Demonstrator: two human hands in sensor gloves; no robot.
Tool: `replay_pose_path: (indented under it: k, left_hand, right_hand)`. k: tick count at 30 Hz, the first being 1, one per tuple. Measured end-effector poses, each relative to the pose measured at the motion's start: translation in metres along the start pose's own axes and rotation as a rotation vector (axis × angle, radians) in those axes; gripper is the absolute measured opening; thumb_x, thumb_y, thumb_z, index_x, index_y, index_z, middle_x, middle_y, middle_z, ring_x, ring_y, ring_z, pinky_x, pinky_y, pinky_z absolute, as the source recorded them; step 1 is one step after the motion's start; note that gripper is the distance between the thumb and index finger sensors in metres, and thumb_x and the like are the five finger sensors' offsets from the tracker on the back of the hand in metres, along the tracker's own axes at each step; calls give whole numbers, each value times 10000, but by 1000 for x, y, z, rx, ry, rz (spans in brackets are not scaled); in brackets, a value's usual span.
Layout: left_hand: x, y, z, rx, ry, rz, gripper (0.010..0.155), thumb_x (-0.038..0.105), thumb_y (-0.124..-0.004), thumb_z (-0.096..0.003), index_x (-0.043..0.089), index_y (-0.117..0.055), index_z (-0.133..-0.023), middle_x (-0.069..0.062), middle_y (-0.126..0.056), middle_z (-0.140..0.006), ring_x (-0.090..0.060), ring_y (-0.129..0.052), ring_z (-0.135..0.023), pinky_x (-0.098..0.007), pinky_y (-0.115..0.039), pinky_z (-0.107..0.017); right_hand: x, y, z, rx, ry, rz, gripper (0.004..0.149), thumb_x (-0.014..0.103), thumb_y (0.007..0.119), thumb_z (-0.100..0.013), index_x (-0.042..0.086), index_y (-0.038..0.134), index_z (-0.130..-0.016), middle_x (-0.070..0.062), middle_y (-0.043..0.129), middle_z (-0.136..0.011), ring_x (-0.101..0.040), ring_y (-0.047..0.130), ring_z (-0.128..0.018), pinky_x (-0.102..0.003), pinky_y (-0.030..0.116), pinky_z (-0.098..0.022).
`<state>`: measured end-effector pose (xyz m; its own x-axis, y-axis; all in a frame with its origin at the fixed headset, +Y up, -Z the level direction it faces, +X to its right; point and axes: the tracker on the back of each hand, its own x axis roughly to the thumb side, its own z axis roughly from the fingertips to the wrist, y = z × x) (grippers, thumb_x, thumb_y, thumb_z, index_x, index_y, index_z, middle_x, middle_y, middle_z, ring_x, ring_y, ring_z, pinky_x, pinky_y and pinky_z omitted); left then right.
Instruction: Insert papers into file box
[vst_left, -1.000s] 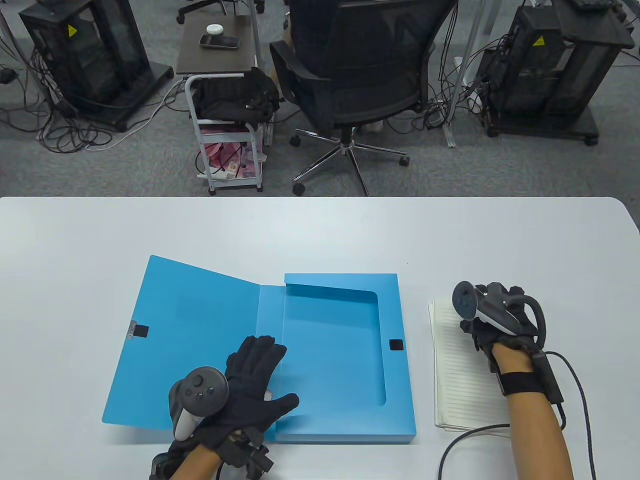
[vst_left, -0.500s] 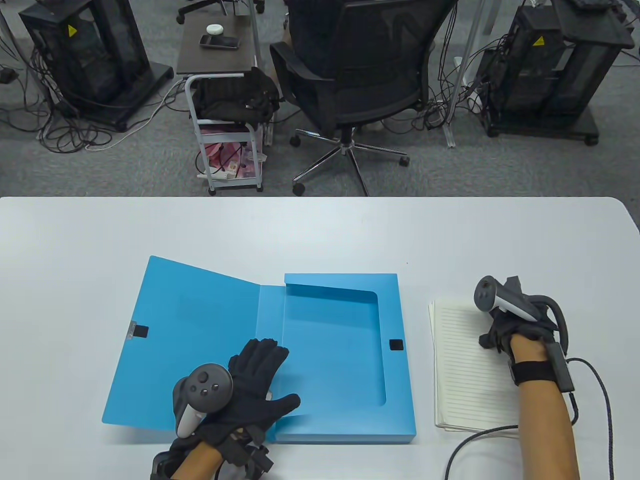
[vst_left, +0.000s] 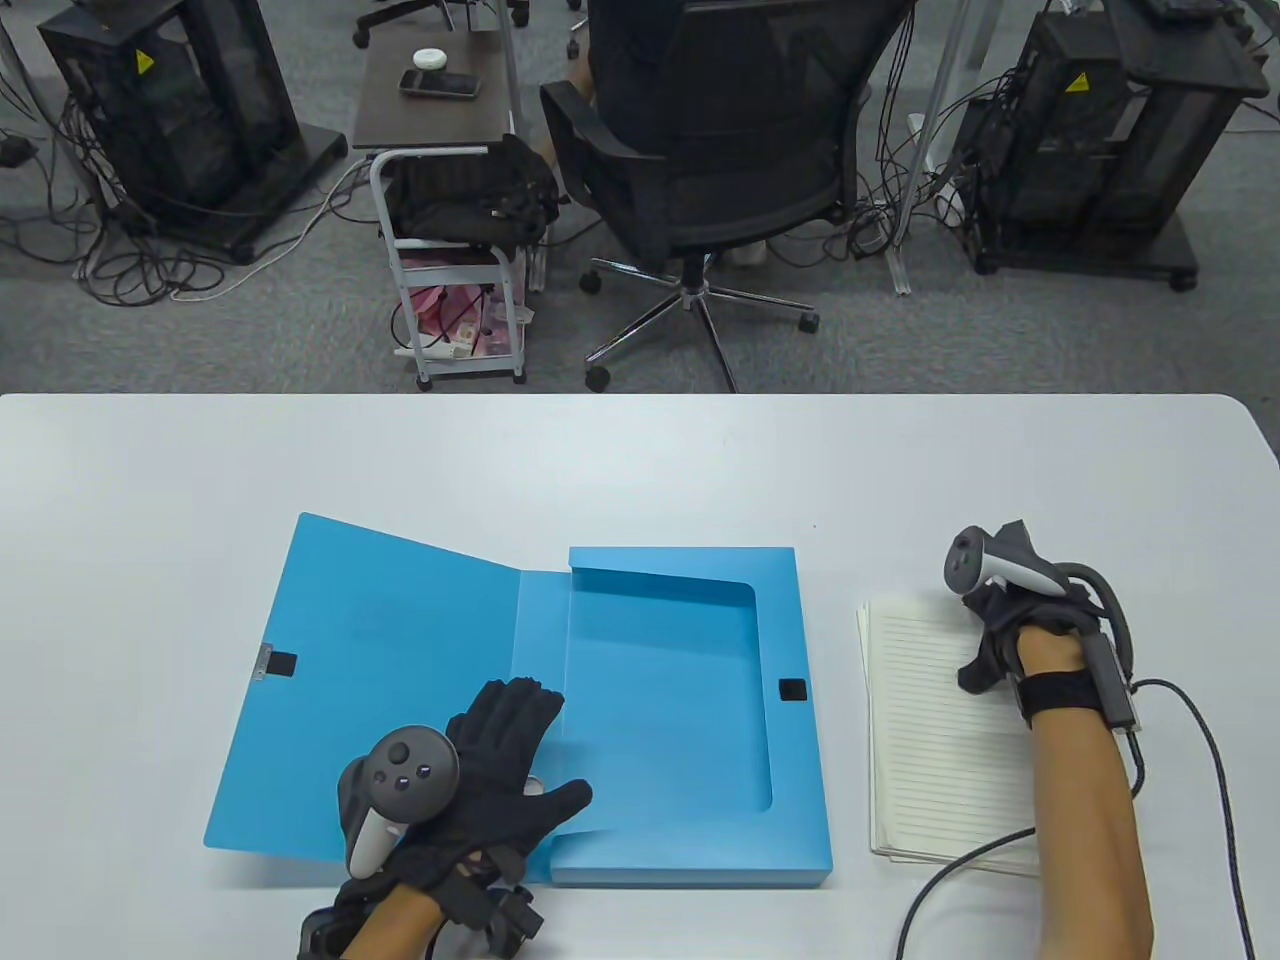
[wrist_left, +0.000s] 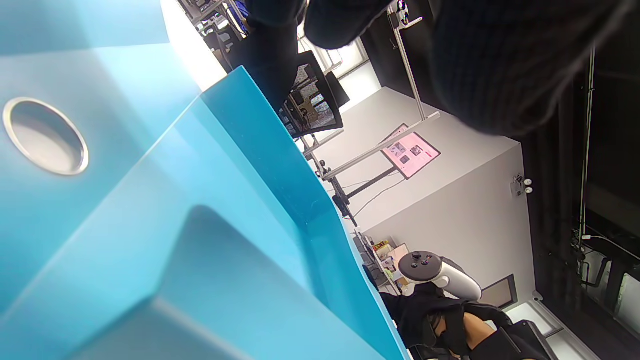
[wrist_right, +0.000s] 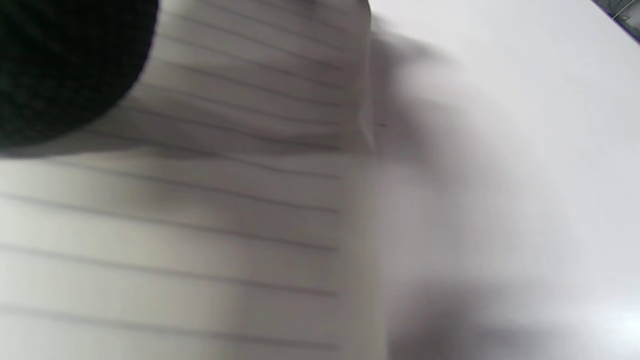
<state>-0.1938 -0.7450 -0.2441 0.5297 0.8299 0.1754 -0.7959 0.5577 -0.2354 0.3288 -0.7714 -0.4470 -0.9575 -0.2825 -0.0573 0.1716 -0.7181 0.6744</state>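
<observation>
An open blue file box (vst_left: 690, 700) lies flat on the white table, its lid (vst_left: 370, 680) folded out to the left. My left hand (vst_left: 510, 760) rests flat on the box near the spine, fingers spread. A stack of lined papers (vst_left: 930, 730) lies to the right of the box. My right hand (vst_left: 1000, 640) rests on the stack's far right edge, fingers curled down on the paper; whether it grips a sheet is hidden. The right wrist view shows the lined papers (wrist_right: 200, 215) close up and blurred under a gloved finger (wrist_right: 65, 65). The left wrist view shows the blue box (wrist_left: 175, 225) close up.
A cable (vst_left: 1190, 730) runs from my right wrist over the table's near right part. Bare white table (vst_left: 640, 460) lies beyond the box. Past the far edge stand an office chair (vst_left: 710, 150) and a small trolley (vst_left: 450, 230) on the floor.
My right hand has slid from the middle of the paper stack toward its far right edge. My left hand has shifted slightly toward me on the box.
</observation>
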Motion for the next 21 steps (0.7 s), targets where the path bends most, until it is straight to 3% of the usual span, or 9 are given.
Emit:
replay_pose_path:
  k: [5, 10, 15, 18, 20, 21]
  left_hand:
    - [-9, 4, 5, 21, 44, 25, 931, 684, -773, -323, 267, -431, -1082, -117, -315, -1167, -417, -211, -1095, -694, -130, -722]
    - [-15, 4, 4, 14, 72, 20, 927, 677, -776, -325, 264, -431, -1081, -118, -312, -1166, -416, -209, -1095, -693, -128, -723]
    - [-12, 0, 0, -16, 75, 23, 930, 678, -774, -326, 275, -416, -1085, -111, -292, -1171, -411, -194, -1099, -692, -116, -726]
    - [-9, -1, -1, -29, 67, 21, 929, 676, -775, -329, 278, -413, -1086, -108, -286, -1172, -408, -187, -1100, -692, -114, -725]
    - [-8, -2, -2, -40, 64, 23, 931, 675, -775, -329, 279, -409, -1087, -110, -281, -1172, -408, -184, -1100, -692, -111, -725]
    - [-7, -3, -2, -44, 63, 23, 930, 673, -777, -331, 279, -407, -1088, -109, -278, -1172, -409, -182, -1100, -692, -111, -725]
  right_hand:
    - [9, -7, -6, 2, 2, 87, 1025, 571, 824, -112, 310, 276, -938, 65, 356, -1070, -365, 356, -967, -719, 156, -682]
    - [11, -9, -17, 103, 36, 115, 1024, 576, 827, -93, 308, 251, -896, 29, 325, -1029, -356, 319, -955, -728, 117, -673]
    - [9, -10, -20, 57, -23, 122, 949, 590, 834, -64, 298, 372, -839, 8, 409, -994, -336, 429, -981, -740, 169, -677]
    - [5, -8, -13, -43, -79, 107, 936, 599, 825, -65, 289, 396, -836, -28, 534, -946, -323, 581, -929, -717, 241, -702]
    - [3, -6, -11, -69, -103, 88, 926, 603, 816, -70, 318, 392, -842, 9, 635, -889, -280, 708, -838, -688, 319, -717]
    - [0, -5, -10, -86, -111, 54, 944, 597, 820, -72, 324, 384, -864, 37, 689, -838, -254, 787, -725, -652, 437, -722]
